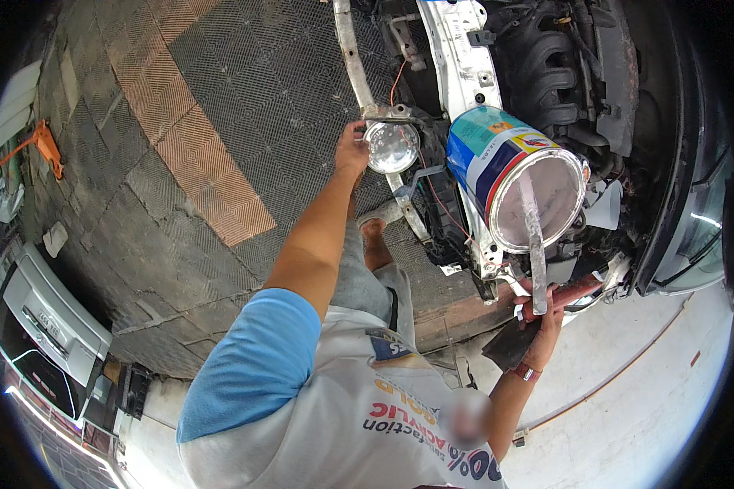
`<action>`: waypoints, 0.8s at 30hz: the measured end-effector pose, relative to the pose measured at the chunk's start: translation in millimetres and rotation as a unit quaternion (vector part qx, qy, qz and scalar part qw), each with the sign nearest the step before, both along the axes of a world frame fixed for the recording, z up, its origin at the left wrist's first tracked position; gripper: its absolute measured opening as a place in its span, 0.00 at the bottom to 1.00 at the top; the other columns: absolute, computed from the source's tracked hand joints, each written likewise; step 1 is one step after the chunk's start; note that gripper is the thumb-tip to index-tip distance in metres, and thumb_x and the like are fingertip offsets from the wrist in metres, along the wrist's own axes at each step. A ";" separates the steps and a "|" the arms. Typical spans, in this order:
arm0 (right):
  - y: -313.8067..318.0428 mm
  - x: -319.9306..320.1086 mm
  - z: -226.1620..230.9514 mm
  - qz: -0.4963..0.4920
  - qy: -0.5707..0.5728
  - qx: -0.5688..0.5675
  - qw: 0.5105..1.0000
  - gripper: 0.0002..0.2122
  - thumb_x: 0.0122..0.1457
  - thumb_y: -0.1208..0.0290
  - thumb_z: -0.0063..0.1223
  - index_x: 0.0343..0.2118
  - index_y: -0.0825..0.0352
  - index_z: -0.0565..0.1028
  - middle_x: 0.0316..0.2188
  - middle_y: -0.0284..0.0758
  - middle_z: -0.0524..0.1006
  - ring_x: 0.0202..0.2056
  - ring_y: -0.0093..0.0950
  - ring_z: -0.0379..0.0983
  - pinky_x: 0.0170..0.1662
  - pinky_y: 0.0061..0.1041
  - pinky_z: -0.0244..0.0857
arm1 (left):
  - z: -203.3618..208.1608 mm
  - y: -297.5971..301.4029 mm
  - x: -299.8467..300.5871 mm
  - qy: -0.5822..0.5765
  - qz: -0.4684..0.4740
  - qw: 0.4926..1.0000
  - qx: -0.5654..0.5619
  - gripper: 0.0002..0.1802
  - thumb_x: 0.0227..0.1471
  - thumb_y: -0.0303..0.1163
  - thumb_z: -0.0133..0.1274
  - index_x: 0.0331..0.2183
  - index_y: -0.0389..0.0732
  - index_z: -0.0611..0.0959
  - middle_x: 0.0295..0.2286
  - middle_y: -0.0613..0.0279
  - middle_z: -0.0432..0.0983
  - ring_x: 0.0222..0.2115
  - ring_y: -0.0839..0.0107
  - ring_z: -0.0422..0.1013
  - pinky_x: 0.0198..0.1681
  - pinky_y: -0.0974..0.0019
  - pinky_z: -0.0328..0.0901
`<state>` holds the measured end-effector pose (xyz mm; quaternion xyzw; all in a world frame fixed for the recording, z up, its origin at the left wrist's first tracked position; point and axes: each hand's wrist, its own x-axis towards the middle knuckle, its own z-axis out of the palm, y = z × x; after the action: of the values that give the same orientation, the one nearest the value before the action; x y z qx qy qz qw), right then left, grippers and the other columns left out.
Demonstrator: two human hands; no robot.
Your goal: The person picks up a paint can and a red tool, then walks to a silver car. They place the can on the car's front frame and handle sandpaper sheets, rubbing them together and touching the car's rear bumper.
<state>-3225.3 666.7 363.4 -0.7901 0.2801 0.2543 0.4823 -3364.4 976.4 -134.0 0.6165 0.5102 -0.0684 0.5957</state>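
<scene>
Paint can [514, 175] nearest — right hand [542, 314] fingers grip its scraper [537, 244]; left hand [351, 151] fingers hold round lamp [392, 147].

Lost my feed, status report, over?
Wearer's hands out of view. Co-worker's hand on round lamp, other hand holds red-handled tool. Open paint can, stick inside, up front.

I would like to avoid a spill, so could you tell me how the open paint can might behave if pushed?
The paint can looks tilted with its mouth open, so a push could probably slop paint out. The stir stick leaning out may lever it. Round sides suggest it could roll.
</scene>
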 end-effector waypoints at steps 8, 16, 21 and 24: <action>-23.7 -22.0 -16.7 -0.004 -0.011 -0.037 0.999 0.15 0.73 0.56 0.59 0.42 0.66 0.77 0.28 0.34 0.82 0.24 0.18 0.69 0.27 0.22 0.60 | 60.9 2.0 -16.2 0.084 0.044 0.995 0.042 0.37 0.63 0.34 0.63 0.69 0.44 0.67 0.56 0.46 0.78 0.53 0.52 0.79 0.59 0.52 0.72; -60.3 -98.0 -83.1 0.082 0.119 0.102 0.984 0.14 0.72 0.63 0.62 0.49 0.65 0.72 0.28 0.32 0.78 0.28 0.26 0.75 0.33 0.26 0.65 | 148.9 -52.0 -148.1 0.115 -0.062 0.990 -0.045 0.29 0.73 0.54 0.46 0.30 0.49 0.92 0.37 0.60 0.89 0.45 0.61 0.83 0.53 0.53 0.73; -41.1 -112.6 -127.9 0.327 0.111 0.116 0.931 0.16 0.68 0.70 0.64 0.53 0.67 0.70 0.30 0.34 0.76 0.27 0.27 0.78 0.32 0.33 0.80 | 180.4 -100.9 -199.1 0.007 -0.112 0.993 0.025 0.12 0.61 0.48 0.60 0.37 0.55 0.94 0.43 0.66 0.88 0.46 0.64 0.83 0.54 0.55 0.74; -9.9 -124.5 -133.4 0.415 0.096 0.176 0.887 0.19 0.66 0.73 0.64 0.54 0.67 0.67 0.34 0.35 0.76 0.27 0.27 0.78 0.30 0.32 0.81 | 232.0 -130.7 -207.2 -0.079 -0.024 0.996 -0.044 0.36 0.48 0.37 0.72 0.59 0.42 0.81 0.44 0.58 0.83 0.46 0.65 0.80 0.50 0.59 0.75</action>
<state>-3349.8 656.8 229.9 -0.7080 -0.0779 0.5509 0.4349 -3571.6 845.7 98.0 0.6051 0.4432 -0.0563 0.6590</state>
